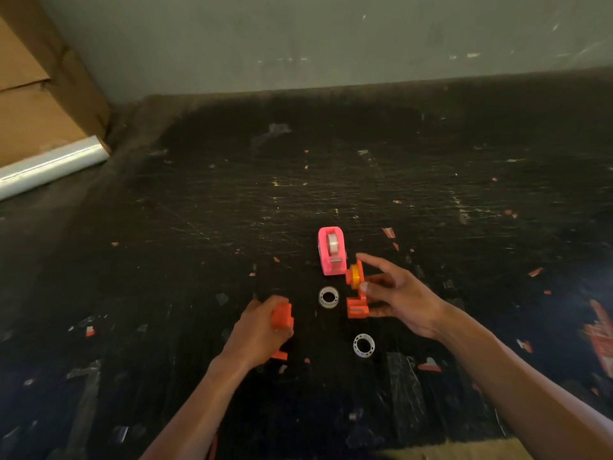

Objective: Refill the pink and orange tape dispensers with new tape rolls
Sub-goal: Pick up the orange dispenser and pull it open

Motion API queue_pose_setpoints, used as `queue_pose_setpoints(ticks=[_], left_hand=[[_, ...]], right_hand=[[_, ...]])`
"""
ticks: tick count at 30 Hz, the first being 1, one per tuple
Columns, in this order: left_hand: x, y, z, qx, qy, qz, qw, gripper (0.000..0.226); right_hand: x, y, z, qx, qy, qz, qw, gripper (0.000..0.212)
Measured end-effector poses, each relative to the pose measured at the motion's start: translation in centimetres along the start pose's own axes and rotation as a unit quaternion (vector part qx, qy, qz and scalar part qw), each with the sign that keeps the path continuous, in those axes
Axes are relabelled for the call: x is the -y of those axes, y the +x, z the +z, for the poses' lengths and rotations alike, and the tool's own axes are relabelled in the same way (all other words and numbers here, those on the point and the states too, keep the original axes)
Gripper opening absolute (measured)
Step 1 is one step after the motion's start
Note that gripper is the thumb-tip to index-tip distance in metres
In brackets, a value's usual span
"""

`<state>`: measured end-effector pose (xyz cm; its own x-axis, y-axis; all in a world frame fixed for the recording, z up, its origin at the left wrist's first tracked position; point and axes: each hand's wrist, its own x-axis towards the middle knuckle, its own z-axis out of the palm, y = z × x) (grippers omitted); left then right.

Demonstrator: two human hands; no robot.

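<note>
Head camera shows us a dark, scratched table. Our left hand is wrapped tight around one orange dispenser half. Our right hand has its fingers spread wide beside the other orange dispenser piece, touching it at the thumb, not holding it yet. A yellow-orange spool sits on top of that piece. The pink tape dispenser stands just behind with a roll already inside. Two clear tape rolls lie flat near our hands, the second one closer to us. We think a bump from the right hand could tip the orange piece or knock the spool off. The rolls could also slide away.
</note>
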<state>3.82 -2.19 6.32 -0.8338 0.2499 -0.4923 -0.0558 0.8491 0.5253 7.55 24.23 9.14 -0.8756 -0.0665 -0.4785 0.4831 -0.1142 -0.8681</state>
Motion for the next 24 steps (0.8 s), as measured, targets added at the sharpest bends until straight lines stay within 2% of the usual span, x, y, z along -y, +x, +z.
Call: queue_pose_setpoints(ticks=[7,10,12,14,16,19,24], left_hand=[[-0.1,-0.4,0.5,-0.001,0.063,-0.023,0.998,0.066],[-1.4,-1.1,0.3,-0.062,0.059,0.028,0.996,0.065],[-2.7,-1.5,0.1,-0.085,-0.055,0.075,0.992,0.053],[-4.3,-2.2,-0.2,-0.048,-0.215,0.085,0.972,0.038],[-5.4,-2.6,-0.2,0.002,-0.322,0.076,0.944,0.028],[-5.7,-2.6,0.5,-0.009,-0.378,0.067,0.923,0.024],[-5.5,-2.5,1.1,-0.036,-0.398,0.057,0.915,0.022]], right_hand=[[-0.3,-0.6,0.1,0.004,-0.002,0.001,1.000,0.055],[-0.1,-0.8,0.9,0.021,-0.002,-0.012,1.000,0.055],[-0.3,-0.9,1.6,0.039,-0.006,-0.021,0.999,0.058],[-0.5,-0.8,2.4,0.057,-0.027,-0.035,0.997,0.060],[-0.7,-0.8,3.1,0.070,-0.053,-0.052,0.995,0.058],[-0.8,-0.9,3.3,0.073,-0.064,-0.063,0.993,0.055],[-1.0,-1.3,2.6,0.070,-0.052,-0.048,0.995,0.051]])
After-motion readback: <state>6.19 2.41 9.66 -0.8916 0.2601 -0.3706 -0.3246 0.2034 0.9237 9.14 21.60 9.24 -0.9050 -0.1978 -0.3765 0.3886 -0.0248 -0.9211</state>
